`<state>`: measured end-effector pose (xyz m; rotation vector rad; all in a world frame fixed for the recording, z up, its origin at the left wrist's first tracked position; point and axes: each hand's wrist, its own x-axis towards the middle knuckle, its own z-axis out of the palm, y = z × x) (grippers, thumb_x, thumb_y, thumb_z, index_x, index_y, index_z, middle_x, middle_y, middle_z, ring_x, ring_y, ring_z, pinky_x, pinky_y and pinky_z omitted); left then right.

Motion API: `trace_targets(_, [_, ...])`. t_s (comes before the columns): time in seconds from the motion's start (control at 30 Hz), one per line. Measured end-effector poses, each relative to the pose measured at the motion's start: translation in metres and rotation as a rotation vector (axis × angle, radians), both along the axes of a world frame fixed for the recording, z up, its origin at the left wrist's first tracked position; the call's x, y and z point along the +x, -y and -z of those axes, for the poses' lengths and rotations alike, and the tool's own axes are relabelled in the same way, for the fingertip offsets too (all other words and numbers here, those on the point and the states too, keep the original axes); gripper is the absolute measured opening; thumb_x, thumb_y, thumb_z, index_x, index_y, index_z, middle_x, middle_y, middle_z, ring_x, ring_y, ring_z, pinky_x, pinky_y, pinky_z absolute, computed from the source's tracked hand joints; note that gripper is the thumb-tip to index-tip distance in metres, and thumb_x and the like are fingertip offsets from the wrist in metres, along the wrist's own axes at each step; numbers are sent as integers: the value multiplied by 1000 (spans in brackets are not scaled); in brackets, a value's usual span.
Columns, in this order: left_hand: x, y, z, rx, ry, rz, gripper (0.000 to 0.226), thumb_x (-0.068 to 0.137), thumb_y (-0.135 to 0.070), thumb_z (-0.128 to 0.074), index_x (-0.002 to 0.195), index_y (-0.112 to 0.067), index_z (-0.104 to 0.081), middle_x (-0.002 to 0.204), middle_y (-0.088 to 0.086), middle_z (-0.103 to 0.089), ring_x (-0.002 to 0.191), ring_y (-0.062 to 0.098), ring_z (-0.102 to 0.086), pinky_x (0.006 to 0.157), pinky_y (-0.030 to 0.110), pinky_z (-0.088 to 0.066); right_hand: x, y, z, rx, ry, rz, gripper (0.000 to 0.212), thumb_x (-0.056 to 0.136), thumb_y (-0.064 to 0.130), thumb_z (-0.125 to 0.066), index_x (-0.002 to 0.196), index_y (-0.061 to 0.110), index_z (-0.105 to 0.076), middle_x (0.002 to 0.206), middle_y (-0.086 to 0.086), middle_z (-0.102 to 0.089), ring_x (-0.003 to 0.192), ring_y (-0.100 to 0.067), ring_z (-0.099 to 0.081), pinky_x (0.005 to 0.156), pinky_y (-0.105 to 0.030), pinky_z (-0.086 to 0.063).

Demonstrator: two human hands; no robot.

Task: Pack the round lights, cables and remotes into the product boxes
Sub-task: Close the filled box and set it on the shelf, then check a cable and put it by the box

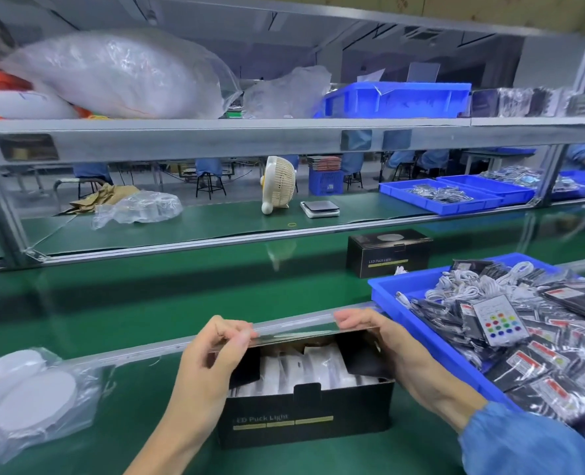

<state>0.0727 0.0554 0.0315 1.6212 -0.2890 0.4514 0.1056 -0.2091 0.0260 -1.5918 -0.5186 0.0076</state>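
Green belt of a packing line under a grey shelf rack, and front and centre sits the black LED Puck Light box [305, 414], long axis running left to right, printed face toward the person. Its lid flap [296, 332] is up at the far edge, and both hands are on it: left hand [212, 351] pinching the flap's left end, right hand [376, 334] pinching its right end. White wrapped pieces show inside the open top. Left of the box, bagged round lights [32, 395] lie on the belt. Right of it, touching distance, a blue tray [383, 293] heaped with white cables [469, 281] and bagged remotes [500, 320]. Beyond the box, a second closed box [388, 253].
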Motion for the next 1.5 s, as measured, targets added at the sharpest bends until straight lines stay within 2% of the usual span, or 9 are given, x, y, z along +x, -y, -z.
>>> trace_targets(0.23, [4, -19, 6, 132, 74, 126, 16, 75, -31, -76, 89, -24, -76, 106, 1, -73, 105, 14, -66, 88, 16, -48, -5, -2, 6, 30, 235, 135, 12, 79, 35, -69, 88, 27, -70, 111, 1, -69, 110, -15, -60, 90, -18, -46])
trace_targets(0.43, [3, -20, 18, 250, 103, 132, 20, 76, -41, -72, 88, -27, -79, 114, -5, -72, 120, 17, -59, 98, 26, -45, -10, 11, 16, -176, 231, 112, 9, 86, 19, -66, 91, 20, -73, 126, 9, -64, 131, -14, -48, 100, -26, -41])
trace_targets(0.57, [0, -16, 27, 364, 226, 40, 19, 81, -41, -69, 92, -27, -77, 118, -14, -70, 130, 11, -52, 104, 22, -42, -17, 7, 15, -391, 575, 306, 17, 82, 29, -74, 95, 17, -74, 125, 13, -63, 127, -13, -51, 104, -29, -41])
trace_targets(0.73, [-3, -12, 33, 420, 305, -41, 24, 86, -39, -62, 90, -21, -77, 117, -17, -70, 129, 11, -54, 102, 24, -45, -13, -24, 14, -595, 1136, 303, 22, 90, 18, -71, 106, 3, -72, 111, -3, -66, 96, -22, -61, 80, -35, -52])
trace_targets(1.0, [-4, -9, 32, 427, 301, -60, 17, 89, -34, -66, 89, -21, -76, 119, -22, -68, 129, 9, -52, 103, 20, -42, 1, -25, 12, -613, 1362, 268, 12, 86, 17, -77, 92, 6, -77, 102, 3, -73, 79, -23, -61, 62, -30, -51])
trace_targets(1.1, [-4, -8, 32, 421, 303, -61, 11, 87, -31, -68, 89, -22, -75, 119, -21, -68, 129, 10, -52, 103, 22, -43, -3, -28, 12, -547, 1200, 248, 8, 82, 18, -81, 85, 11, -79, 98, 8, -74, 78, -20, -64, 59, -31, -53])
trace_targets(1.2, [-5, -6, 32, 442, 324, -64, 24, 84, -43, -67, 90, -20, -74, 121, -20, -67, 130, 12, -52, 101, 21, -44, -11, -36, -5, -471, 623, 288, 12, 72, 24, -86, 74, 26, -74, 87, 20, -73, 82, -8, -66, 70, -36, -55])
trace_targets(1.37, [1, 6, 36, 465, 387, -165, 25, 85, -40, -64, 86, -17, -74, 117, -16, -69, 125, 18, -56, 100, 24, -45, 18, -27, -70, -827, 187, -24, 12, 75, 35, -81, 72, 28, -71, 76, 12, -72, 74, 0, -68, 77, -29, -55])
trace_targets(1.5, [19, 16, 42, 469, 411, -225, 26, 86, -38, -62, 87, -14, -73, 117, -12, -68, 124, 18, -56, 103, 23, -43, 110, 47, -107, -1072, 151, 450, 24, 91, 39, -63, 81, 19, -71, 85, -3, -74, 85, -20, -70, 79, -31, -53])
